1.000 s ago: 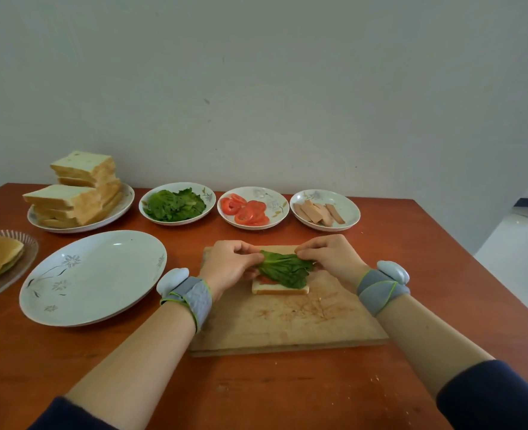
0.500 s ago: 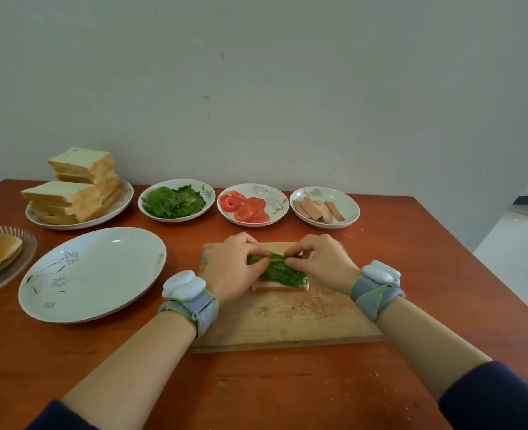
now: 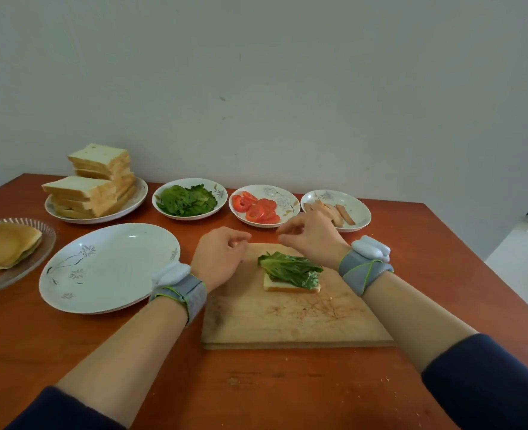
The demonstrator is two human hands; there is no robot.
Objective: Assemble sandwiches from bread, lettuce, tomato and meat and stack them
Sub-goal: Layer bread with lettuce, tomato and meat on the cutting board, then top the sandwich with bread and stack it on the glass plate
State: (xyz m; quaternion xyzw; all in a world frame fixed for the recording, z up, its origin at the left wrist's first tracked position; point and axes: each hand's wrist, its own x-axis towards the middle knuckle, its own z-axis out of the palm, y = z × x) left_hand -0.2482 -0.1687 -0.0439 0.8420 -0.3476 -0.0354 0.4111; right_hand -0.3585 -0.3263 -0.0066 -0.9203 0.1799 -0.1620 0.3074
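Hovering over the far edge of a pale wooden cutting board (image 3: 287,321), the left hand (image 3: 220,259) and the right hand (image 3: 310,234) both hold nothing, their fingers loosely curled; the right thumb and forefinger nearly meet. Each wrist wears a grey fabric band with a white device, left (image 3: 182,290) and right (image 3: 365,268), and dark blue sleeves cover the forearms nearer the camera. Between the hands, on the board, lies a square slice of white bread (image 3: 287,287) with a crinkled green lettuce leaf (image 3: 290,268) spread on top of it; neither hand touches it. Left of the board, touching its edge or just beside it, sits a large white plate with a grey flower pattern (image 3: 101,274), and further left a clear ribbed glass dish (image 3: 39,262) carries a finished sandwich (image 3: 5,246). Along the back of the reddish-brown wooden surface (image 3: 287,392) stand four white dishes: stacked bread slices (image 3: 95,187), loose lettuce leaves (image 3: 188,200), red tomato slices (image 3: 259,209) and brown meat strips (image 3: 334,212), partly hidden by the right hand.
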